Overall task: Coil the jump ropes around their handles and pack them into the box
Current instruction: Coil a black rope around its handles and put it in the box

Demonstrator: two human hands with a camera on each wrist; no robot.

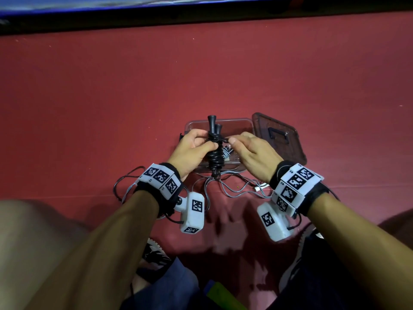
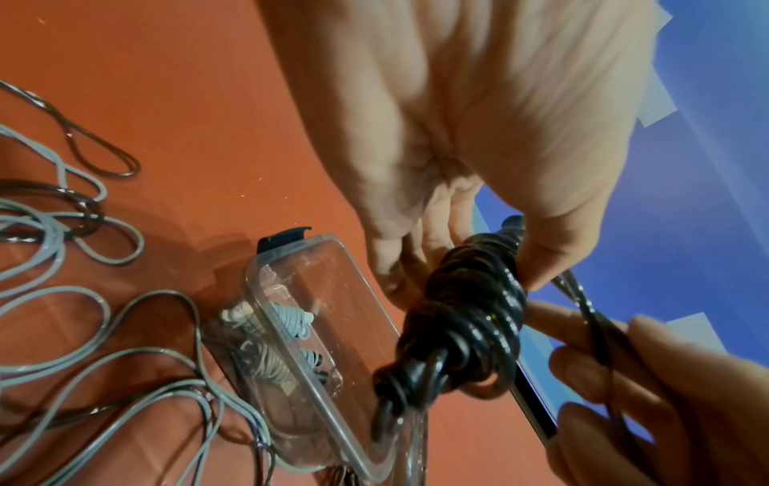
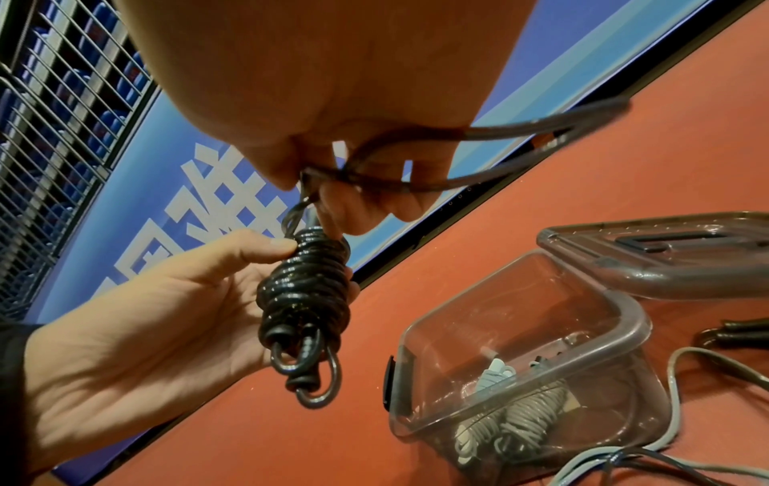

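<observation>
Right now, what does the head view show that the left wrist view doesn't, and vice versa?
Head only: the box lid lying off, right of the clear box, the two handle ends poking above the coil, and both wrist rigs.

Left wrist only: grey coiled ropes already inside the box, and more of the loose grey rope looped over the red floor.

Both: the left hand grips the black coiled rope while the right hand pinches its free strand.

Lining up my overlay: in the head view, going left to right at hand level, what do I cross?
Left hand → coiled black jump rope → right hand → box lid.
</observation>
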